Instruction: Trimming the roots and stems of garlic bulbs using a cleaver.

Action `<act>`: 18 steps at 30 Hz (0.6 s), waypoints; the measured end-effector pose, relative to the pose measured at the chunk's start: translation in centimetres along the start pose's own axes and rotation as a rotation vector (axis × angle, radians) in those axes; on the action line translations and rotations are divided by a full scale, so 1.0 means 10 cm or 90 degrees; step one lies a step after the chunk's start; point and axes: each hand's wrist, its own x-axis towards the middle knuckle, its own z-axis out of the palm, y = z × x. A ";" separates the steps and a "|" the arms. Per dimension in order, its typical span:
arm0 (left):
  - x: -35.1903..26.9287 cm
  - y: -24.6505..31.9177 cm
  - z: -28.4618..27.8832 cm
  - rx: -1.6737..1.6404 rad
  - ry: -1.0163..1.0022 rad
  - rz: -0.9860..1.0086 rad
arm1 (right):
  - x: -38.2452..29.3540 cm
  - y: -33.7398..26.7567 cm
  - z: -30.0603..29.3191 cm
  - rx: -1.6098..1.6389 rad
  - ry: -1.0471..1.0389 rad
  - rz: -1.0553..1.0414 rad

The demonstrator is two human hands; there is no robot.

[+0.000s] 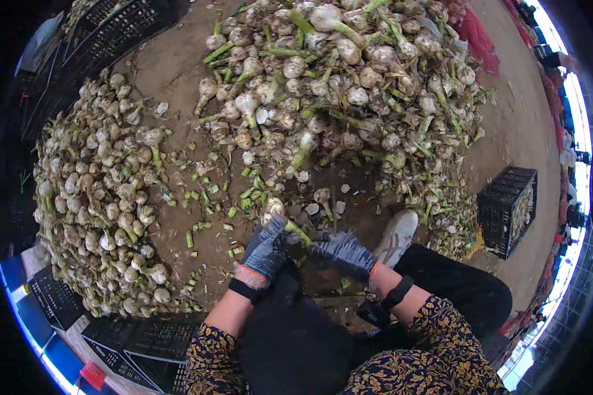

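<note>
My left hand, in a grey knit glove with an orange cuff edge, grips a garlic bulb with its green stem pointing right and down. Close to the stem's end is my right hand, gloved the same way, with its fingers curled. Blur hides whether it holds a tool or pinches the stem. Just beyond my hands, a loose garlic bulb with a stem lies on the dirty floor among cut stem pieces and pale slices.
A large heap of stemmed garlic rises ahead. To the left spreads a pile of short-stemmed bulbs. Black plastic crates stand at right, upper left and lower left. My shoe is beside my right hand.
</note>
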 end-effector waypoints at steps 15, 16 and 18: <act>-0.06 -0.05 -0.20 0.729 0.014 0.288 | -0.16 -0.52 -0.39 -0.404 -0.142 0.002; -0.05 -0.10 -0.24 0.689 -0.002 0.327 | -0.16 -0.61 -0.39 -0.398 -0.174 0.022; -0.01 -0.11 -0.27 0.611 -0.037 0.411 | -0.14 -0.67 -0.35 -0.396 -0.195 0.019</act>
